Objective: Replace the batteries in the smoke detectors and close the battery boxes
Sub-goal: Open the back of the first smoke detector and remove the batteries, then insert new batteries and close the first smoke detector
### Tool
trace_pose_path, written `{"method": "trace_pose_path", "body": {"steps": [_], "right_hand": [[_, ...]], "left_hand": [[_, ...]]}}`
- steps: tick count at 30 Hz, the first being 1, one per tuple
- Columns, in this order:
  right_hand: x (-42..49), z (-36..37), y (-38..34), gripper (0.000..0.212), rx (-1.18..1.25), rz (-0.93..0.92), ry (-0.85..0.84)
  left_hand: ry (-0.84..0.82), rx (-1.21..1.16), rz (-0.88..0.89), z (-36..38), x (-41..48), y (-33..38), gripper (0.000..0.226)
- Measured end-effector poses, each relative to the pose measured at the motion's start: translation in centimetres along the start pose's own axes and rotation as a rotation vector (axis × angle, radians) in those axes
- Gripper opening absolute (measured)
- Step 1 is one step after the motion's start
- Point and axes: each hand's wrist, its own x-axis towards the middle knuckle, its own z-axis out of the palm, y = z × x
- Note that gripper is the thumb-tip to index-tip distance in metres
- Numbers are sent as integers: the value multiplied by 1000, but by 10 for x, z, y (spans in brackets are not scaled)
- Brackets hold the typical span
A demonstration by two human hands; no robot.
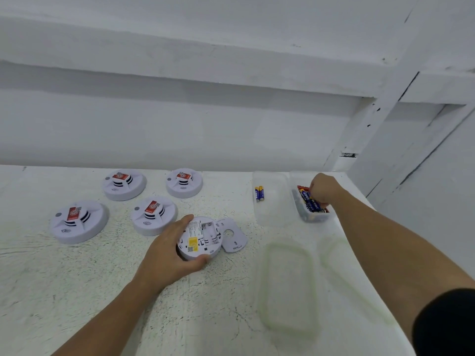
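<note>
— What has the left hand point(167, 255) got?

— It grips the overturned detector point(203, 237), a round white plastic disc. The thumb is on the near rim and the fingers curl over the far-left rim. The disc lies back-up on the table point(77, 291), showing a yellow label and the uncovered battery bay.

— And the right hand point(324, 189)?

— Knuckles up, fingers curled down into the battery box point(305, 218), a clear rectangular tub. I cannot tell whether they pinch anything. The batteries point(312, 204) inside lie slantwise, far-left to near-right.

— Around that?

— The loose cover point(234, 235), flat with a round hole, touches the disc's right side. A second clear tub point(272, 214), just left of the first, holds two blue-and-gold cells point(259, 193) side by side, pointing away. Two soft-rimmed lids point(288, 286) lie nearer. Four domed detectors point(78, 222) sit face-up to the left on the white speckled top.
</note>
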Motion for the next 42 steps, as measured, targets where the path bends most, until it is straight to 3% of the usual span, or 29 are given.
{"method": "trace_pose_path", "body": {"steps": [4, 9, 12, 14, 17, 21, 27, 32, 37, 42], "right_hand": [[3, 8, 2, 36, -104, -49, 44], [4, 17, 8, 14, -77, -87, 90], [4, 14, 9, 20, 14, -107, 108], [2, 8, 10, 15, 215, -51, 87], [-3, -6, 12, 26, 708, 77, 54], [-23, -25, -1, 26, 1230, 42, 124], [-89, -10, -62, 17, 1473, -98, -33], [-132, 43, -113, 10, 1281, -240, -144], [-155, 87, -144, 9, 772, -416, 103], [-168, 112, -147, 16, 583, -510, 212]], "left_hand": [[2, 7, -4, 0, 0, -1, 94], [7, 19, -4, 0, -1, 2, 93], [9, 14, -8, 0, -1, 1, 92], [9, 16, -7, 0, 0, 1, 93], [14, -2, -7, 0, -1, 2, 92], [19, -12, -16, 0, -1, 0, 93], [12, -47, -15, 0, -1, -1, 93], [-13, -55, -28, -2, 2, -7, 97], [-57, -69, -5, -2, 5, -13, 104], [-54, -100, 15, -3, 6, -16, 102]]}}
